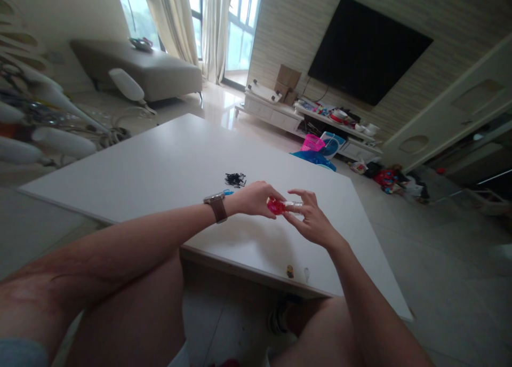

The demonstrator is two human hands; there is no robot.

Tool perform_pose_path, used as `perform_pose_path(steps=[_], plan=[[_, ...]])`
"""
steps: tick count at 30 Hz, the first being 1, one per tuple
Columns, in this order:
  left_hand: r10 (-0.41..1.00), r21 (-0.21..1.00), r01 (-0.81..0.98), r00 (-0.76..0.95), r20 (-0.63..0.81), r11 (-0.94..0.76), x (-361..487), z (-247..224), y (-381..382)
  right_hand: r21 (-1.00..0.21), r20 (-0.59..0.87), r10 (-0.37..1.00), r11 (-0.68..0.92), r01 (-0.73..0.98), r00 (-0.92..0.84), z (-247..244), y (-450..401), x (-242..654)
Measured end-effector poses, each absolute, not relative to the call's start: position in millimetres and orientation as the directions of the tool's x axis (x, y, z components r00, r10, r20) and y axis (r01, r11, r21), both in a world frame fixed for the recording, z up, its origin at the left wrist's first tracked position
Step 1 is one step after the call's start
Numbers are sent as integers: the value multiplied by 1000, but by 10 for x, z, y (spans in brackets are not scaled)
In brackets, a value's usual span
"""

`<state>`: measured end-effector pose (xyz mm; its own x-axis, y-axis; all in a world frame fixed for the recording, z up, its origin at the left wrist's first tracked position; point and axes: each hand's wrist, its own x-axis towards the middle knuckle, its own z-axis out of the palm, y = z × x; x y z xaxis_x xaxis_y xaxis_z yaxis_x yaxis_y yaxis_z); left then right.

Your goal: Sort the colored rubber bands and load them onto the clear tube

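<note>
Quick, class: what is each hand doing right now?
Left hand: closed on the red end of a small object.
Right hand: fingers curved around its clear end.

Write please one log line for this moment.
left hand: holds red item | right hand: holds clear piece | white table: black pile, blue item

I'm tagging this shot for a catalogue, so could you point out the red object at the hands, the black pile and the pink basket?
Red object (pixel 275 206): head view, its rounded end.
Black pile (pixel 236 180): head view, its middle.
Pink basket (pixel 312 142): head view, its side.
</note>
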<state>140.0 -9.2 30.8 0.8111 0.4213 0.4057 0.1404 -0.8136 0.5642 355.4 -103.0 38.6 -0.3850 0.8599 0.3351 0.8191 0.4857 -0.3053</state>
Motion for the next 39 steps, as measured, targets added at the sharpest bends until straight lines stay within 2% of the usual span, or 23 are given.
perform_pose_path(steps=[4,7,11,16,19,26,29,33,35,37,39], plan=[[454,652,93,791,411,-753,1424,314,-72,-425,499,842,444,789,-205,413,-1038,3553],[470,680,87,785,404,-728,1429,323,-68,-461,561,818,434,774,-125,422,-1050,3557],[458,682,74,793,403,-728,1415,335,-89,-456,489,848,449,769,-205,422,-1063,3542],[406,637,70,823,398,-767,1396,348,-125,-347,339,872,464,815,-353,428,-1073,3524],[404,649,62,826,392,-758,1407,329,-130,-339,328,867,478,810,-374,438,-1075,3523],[452,764,10,811,371,-645,1442,263,-80,-586,496,861,427,689,-112,441,-1066,3534],[478,783,22,802,358,-622,1435,251,-78,-702,494,869,417,577,-27,421,-1061,3512],[500,806,31,798,335,-591,1453,200,-58,-852,408,910,353,387,68,358,-1033,3456],[480,819,19,818,317,-573,1427,142,43,-876,377,921,320,361,98,313,-1003,3453],[483,823,50,830,281,-565,1328,63,243,-863,375,919,298,409,121,262,-965,3479],[560,792,196,801,211,-578,1142,-31,516,-828,377,919,277,488,117,208,-925,3523]])
